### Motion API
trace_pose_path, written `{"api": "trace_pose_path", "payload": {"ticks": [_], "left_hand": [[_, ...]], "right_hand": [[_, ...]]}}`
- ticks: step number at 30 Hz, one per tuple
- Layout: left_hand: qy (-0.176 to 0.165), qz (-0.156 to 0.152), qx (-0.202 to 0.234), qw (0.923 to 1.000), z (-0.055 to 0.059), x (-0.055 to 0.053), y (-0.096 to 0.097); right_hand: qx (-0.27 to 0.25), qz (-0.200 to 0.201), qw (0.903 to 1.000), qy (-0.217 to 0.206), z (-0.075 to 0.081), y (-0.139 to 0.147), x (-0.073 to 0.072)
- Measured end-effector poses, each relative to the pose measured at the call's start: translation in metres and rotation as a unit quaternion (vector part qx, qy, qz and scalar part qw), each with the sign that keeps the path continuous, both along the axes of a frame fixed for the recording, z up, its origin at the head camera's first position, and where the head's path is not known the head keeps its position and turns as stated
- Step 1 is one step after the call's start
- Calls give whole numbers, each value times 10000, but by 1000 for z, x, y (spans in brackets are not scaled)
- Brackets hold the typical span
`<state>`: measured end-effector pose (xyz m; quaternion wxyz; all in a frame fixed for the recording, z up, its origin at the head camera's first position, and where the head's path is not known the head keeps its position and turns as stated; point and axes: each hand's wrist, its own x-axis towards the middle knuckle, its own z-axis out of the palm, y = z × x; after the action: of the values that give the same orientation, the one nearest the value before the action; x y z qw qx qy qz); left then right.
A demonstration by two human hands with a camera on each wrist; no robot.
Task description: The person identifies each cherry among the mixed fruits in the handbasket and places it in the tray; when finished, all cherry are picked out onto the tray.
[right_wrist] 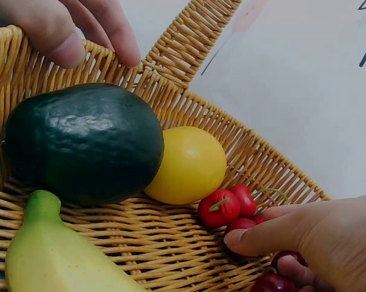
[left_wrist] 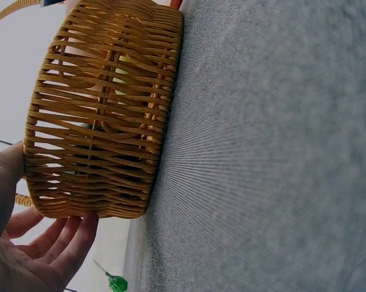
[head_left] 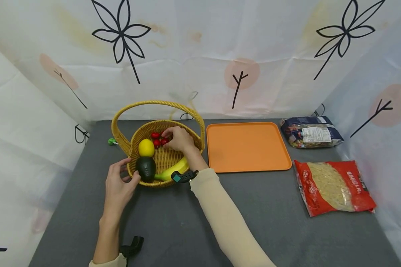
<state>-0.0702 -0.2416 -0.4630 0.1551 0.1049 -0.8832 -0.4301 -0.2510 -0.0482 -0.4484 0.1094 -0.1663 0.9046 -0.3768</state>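
A yellow wicker basket point(head_left: 167, 157) with a tall arched handle stands at the back left of the table. Inside lie a dark avocado point(right_wrist: 86, 143), a yellow lemon point(right_wrist: 189, 164), a banana point(head_left: 172, 171) and several red cherries point(head_left: 155, 135). My left hand point(head_left: 118, 185) grips the basket's near left rim, thumb by the avocado; in the left wrist view its fingers rest against the woven outside. Reaching into the basket, my right hand point(head_left: 180, 140) pinches a cherry point(right_wrist: 239, 234) between thumb and finger among the others. Part of the cherries is hidden behind its fingers.
Right of the basket lies an orange tray point(head_left: 247, 146). Beyond it are a dark blue bag point(head_left: 310, 132) with a white label and a red packet point(head_left: 334, 187) with a see-through window. A small green item point(head_left: 112, 141) sits left of the basket. Printed cloth walls surround the grey table.
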Motion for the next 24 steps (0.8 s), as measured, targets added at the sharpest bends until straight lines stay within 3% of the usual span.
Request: {"api": "trace_pose_path", "payload": {"ticks": [13,17,24], "left_hand": [[-39,54,20,10000,0,0,0],[-11,50,32,10000,0,0,0],[16,48,78,10000,-1,0,0]], "right_hand": [[622,98,9979,146,0,0,1],[375,125,9992,41,0,2,2],[-514,440,9975,-183,5,7,4]]}}
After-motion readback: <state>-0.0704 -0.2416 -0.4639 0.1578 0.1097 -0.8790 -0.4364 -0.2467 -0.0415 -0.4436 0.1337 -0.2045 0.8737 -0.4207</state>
